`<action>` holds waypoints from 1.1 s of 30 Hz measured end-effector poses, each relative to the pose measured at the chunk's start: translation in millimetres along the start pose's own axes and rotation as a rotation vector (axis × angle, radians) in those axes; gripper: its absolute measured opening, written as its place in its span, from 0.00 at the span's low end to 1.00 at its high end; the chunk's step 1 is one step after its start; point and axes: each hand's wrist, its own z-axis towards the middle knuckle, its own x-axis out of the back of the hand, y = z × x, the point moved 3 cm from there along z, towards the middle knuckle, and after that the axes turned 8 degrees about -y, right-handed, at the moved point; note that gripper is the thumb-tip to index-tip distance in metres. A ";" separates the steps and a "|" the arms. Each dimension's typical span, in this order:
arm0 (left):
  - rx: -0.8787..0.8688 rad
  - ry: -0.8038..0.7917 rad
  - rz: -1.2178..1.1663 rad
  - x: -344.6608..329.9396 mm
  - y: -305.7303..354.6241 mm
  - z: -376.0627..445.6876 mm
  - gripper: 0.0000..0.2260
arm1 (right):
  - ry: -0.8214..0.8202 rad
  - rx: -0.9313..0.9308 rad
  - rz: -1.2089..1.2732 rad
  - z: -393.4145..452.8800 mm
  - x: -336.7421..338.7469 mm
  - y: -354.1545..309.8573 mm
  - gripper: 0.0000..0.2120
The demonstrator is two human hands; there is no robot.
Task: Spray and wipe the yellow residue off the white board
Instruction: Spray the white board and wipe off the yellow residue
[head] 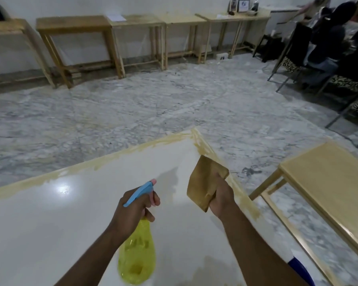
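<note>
- Head view: I am looking down at a white board (81,213) lying flat and wide in front of me; it is filling the lower half of the picture.
- My left hand (132,209) is wrapping closed around the neck of a spray bottle (137,254), with a finger curling at the trigger; the nozzle is pointing toward the far right corner.
- My right hand (220,198) is pinching a cloth (205,182), holding it just above the board near the right edge.
- Yellow residue (203,144) is running in a ragged band along the far edge and down the right edge, thickest at the corner.
- To do this step well, I judge I should aim the mist onto that corner band, then press the cloth flat and pull inward, so nothing is spreading onto the clean middle.
- The board is looking smooth and glossy, reflecting a lamp. The bottle is translucent yellow plastic with a blue and pink head. The cloth is tan, soft and folded.
- A wooden bench (329,182) is standing to the right, apart from the board.
</note>
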 end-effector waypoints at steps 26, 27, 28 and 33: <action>0.020 0.188 0.027 -32.7 -32.8 232.4 0.14 | -0.247 0.172 -1.353 443.1 -43.6 -74.0 0.32; 0.024 0.204 0.028 -32.0 -33.9 232.9 0.12 | -0.283 0.216 -1.529 444.6 -41.4 -65.0 0.34; 0.027 0.217 0.031 -33.0 -33.1 233.0 0.10 | -0.314 0.280 -1.715 447.7 -34.7 -57.0 0.35; 0.024 0.218 0.016 -43.1 -30.4 234.8 0.13 | -0.507 0.462 -2.079 413.3 -10.5 -53.7 0.33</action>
